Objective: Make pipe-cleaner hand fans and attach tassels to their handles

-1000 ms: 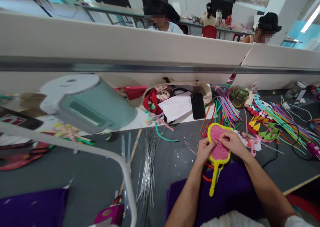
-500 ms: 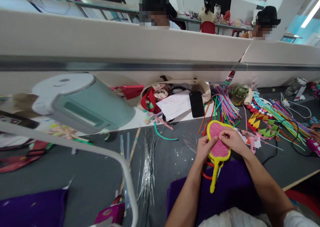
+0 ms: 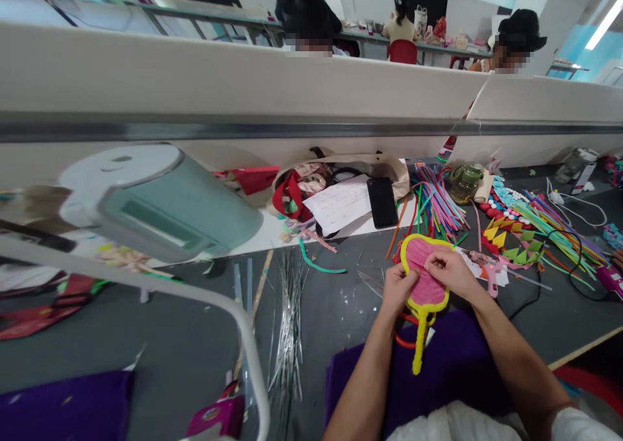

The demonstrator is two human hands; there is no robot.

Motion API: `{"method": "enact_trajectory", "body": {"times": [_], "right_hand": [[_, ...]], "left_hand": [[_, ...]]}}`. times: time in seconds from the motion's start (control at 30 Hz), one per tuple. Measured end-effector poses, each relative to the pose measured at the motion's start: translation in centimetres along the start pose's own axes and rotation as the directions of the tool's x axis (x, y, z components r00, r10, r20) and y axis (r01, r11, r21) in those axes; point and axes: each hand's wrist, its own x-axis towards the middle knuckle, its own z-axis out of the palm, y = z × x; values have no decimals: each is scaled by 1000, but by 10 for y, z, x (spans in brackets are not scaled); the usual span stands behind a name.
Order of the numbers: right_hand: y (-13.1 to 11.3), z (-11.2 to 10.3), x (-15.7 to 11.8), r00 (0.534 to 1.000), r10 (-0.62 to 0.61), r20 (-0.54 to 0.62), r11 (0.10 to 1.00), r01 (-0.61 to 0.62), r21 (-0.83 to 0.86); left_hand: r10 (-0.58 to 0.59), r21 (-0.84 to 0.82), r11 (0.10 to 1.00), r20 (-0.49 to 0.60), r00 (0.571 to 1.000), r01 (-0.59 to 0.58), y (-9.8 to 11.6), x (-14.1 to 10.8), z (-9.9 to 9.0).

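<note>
I hold a small pink fan (image 3: 424, 283) with a fuzzy yellow rim and a yellow handle that hangs down toward me. My left hand (image 3: 396, 287) grips its left edge. My right hand (image 3: 450, 272) pinches the upper right part of the pink face, fingers closed on it. The fan sits just above a purple cloth (image 3: 448, 363) in front of me, with red and orange pipe cleaners under it.
A heap of coloured pipe cleaners (image 3: 435, 207) lies beyond the fan, next to a black phone (image 3: 382, 202) on paper and an open bag (image 3: 311, 185). Silver wires (image 3: 289, 311) lie left. A pale green lamp head (image 3: 160, 201) looms at left. People sit behind the partition.
The fan and both hands stay in nearly the same place; the view has shifted slightly. My right fingers have moved a little on the pink face.
</note>
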Motion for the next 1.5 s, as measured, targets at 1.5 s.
{"method": "enact_trajectory", "body": {"times": [1.5], "right_hand": [[-1, -1, -12, 922, 309, -233, 698, -54, 714]], "left_hand": [[118, -74, 990, -64, 991, -123, 13, -5, -7]]}}
